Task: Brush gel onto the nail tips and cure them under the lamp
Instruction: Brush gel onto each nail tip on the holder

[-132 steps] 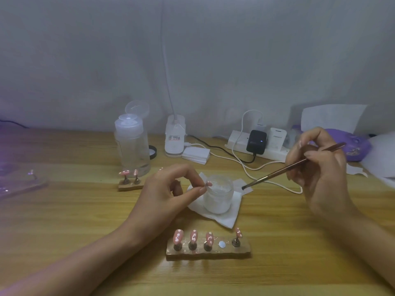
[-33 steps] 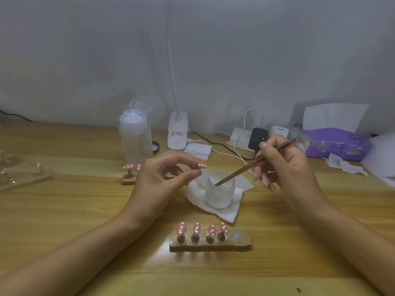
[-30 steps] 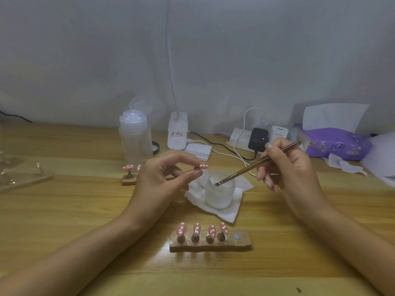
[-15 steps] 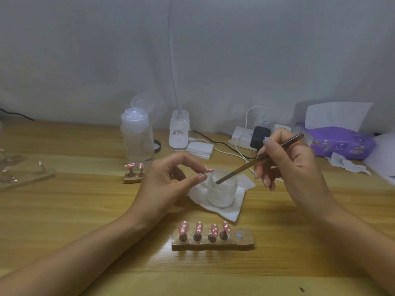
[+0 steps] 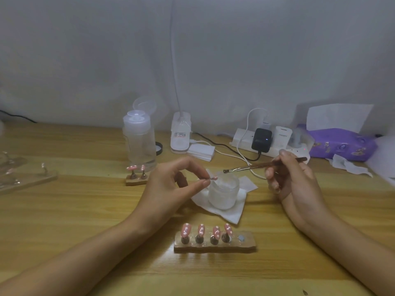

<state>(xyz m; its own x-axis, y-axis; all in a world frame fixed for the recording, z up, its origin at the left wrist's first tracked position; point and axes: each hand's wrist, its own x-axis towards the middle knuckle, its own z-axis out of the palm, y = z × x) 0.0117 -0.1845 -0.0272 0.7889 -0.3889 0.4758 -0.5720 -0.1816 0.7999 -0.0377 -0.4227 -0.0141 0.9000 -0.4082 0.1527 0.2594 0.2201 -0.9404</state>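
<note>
My left hand (image 5: 171,189) pinches a pink nail tip (image 5: 213,178) between thumb and forefinger, just left of the frosted gel jar (image 5: 223,192). My right hand (image 5: 292,178) grips a thin metal brush (image 5: 252,167), held nearly level with its bristle end above the jar's far rim. A wooden holder (image 5: 214,245) near the front carries several pink nail tips (image 5: 205,230) on stands, with one bare spot at its right end. A white lamp base (image 5: 180,135) with a thin neck stands at the back.
A clear pump bottle (image 5: 140,142) stands back left, with a small holder of two nail tips (image 5: 136,177) before it. A power strip with chargers (image 5: 269,141) and a purple tissue pack (image 5: 339,144) lie back right. A white tissue (image 5: 230,207) lies under the jar. A clear tray (image 5: 23,178) sits far left.
My right hand has lifted the brush out of the jar and drawn it right, levelling it. My left hand still pinches the same nail tip beside the jar.
</note>
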